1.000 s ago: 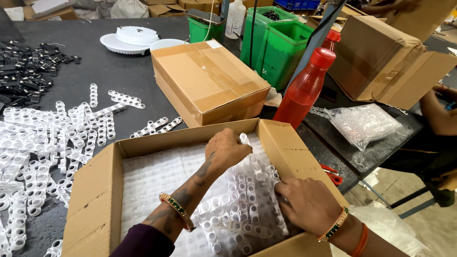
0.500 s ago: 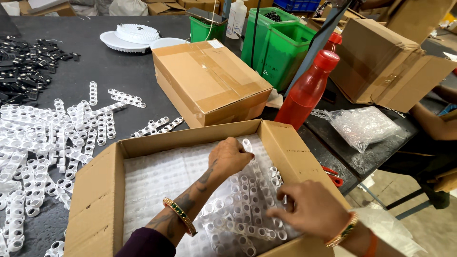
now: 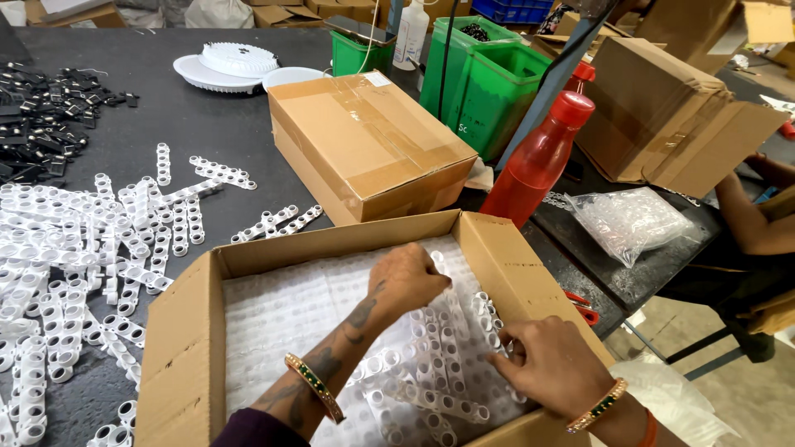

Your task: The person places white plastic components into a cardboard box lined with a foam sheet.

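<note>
Nearest the camera, the right hand [image 3: 551, 364] rested low in the open cardboard box [image 3: 186, 331], its fingers curled down onto the white plastic strips [image 3: 431, 364] by the box's right wall; whether they pinched a strip or only pressed on it could not be told. The left hand [image 3: 410, 277] lay further in, palm down, fingers bent and tips pressing on the same strips near the far right corner, with nothing visibly gripped. Both wrists wore a gold and green bangle.

The strips were glossy white, each a short bar of joined round rings with open holes, lying in loose overlapping rows over the right part of the box floor. The left part of the floor showed a flat white layer of the same ringed pattern.

Left of the box, many more loose strips [image 3: 99, 248] were scattered over the dark table [image 3: 215, 124]. Beyond the box stood a taped brown carton [image 3: 364, 141] and, to its right, a red bottle [image 3: 542, 161]. A clear bag of small parts [image 3: 625, 223] lay right of the bottle. Farther back were green bins [image 3: 489, 83], a white round dish [image 3: 236, 66] and a pile of black parts [image 3: 41, 108].
</note>
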